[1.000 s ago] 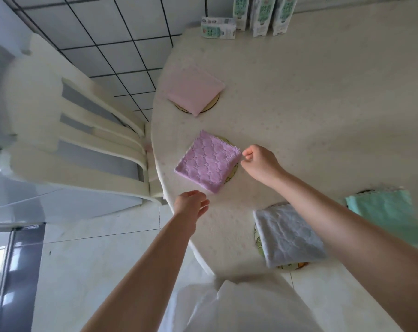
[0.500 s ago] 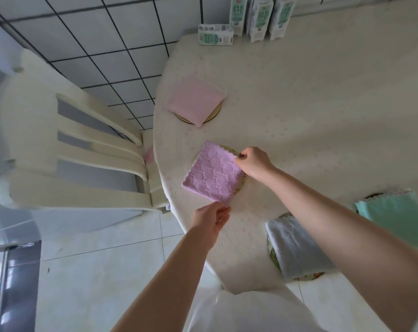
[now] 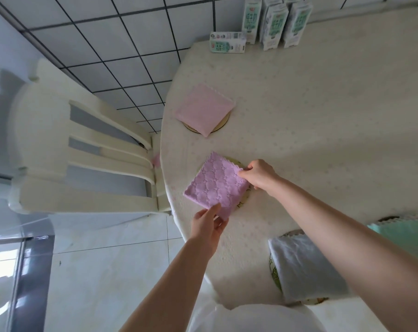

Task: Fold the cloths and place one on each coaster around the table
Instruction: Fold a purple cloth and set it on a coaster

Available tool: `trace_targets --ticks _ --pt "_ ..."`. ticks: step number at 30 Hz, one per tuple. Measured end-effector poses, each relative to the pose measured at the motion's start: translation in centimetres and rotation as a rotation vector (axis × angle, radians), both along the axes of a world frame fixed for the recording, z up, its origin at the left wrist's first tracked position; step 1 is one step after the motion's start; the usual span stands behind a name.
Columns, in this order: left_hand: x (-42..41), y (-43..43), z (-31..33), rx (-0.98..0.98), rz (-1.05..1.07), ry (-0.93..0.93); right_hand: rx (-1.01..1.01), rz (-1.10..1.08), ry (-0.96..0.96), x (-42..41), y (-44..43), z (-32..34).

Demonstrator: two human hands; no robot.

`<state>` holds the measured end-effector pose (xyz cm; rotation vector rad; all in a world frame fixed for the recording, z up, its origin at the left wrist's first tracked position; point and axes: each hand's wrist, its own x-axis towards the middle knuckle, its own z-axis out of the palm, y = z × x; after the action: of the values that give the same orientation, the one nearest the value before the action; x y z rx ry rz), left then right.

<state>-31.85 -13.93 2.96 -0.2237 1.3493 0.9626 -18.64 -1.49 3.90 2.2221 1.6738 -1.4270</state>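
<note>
A folded purple cloth lies on a round coaster near the left edge of the cream table. My left hand pinches the cloth's near corner. My right hand grips its right corner. A folded pink cloth rests on a coaster further back. A folded white cloth covers a coaster at the near edge. A green cloth lies on another coaster at the right.
A cream plastic chair stands against the table's left side. Several milk cartons stand at the table's far edge, one lying flat. Pale floor tiles lie below the near table edge.
My left hand has risen from below the table edge and taken the purple cloth's near corner. My right hand has stayed on the right corner, and the view has shifted slightly.
</note>
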Motion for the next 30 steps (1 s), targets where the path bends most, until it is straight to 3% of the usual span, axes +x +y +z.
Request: trace_targets --ticks 4,9,14,23,30 --pt "-0.3 0.5 0.2 0.080 0.025 0.012 -0.024 -0.067 0.044 0.5 0.3 0.2" --pt "-1.5 2.1 1.1 0.223 -0.130 0.196 -0.014 -0.182 0.230 1.9 0.5 0.5" --pt "-3.1 4.2 1.1 0.268 -0.302 0.365 0.157 -0.280 0.435 2.9 -1.7 0.2" --pt "-4.5 4.9 -1.4 0.074 -0.442 0.636 0.066 -0.398 0.403 2.4 -6.3 -3.6" --pt "-4.9 3.7 -2.2 0.016 -0.598 0.830 0.112 -0.305 0.253 2.4 -6.3 -3.8"
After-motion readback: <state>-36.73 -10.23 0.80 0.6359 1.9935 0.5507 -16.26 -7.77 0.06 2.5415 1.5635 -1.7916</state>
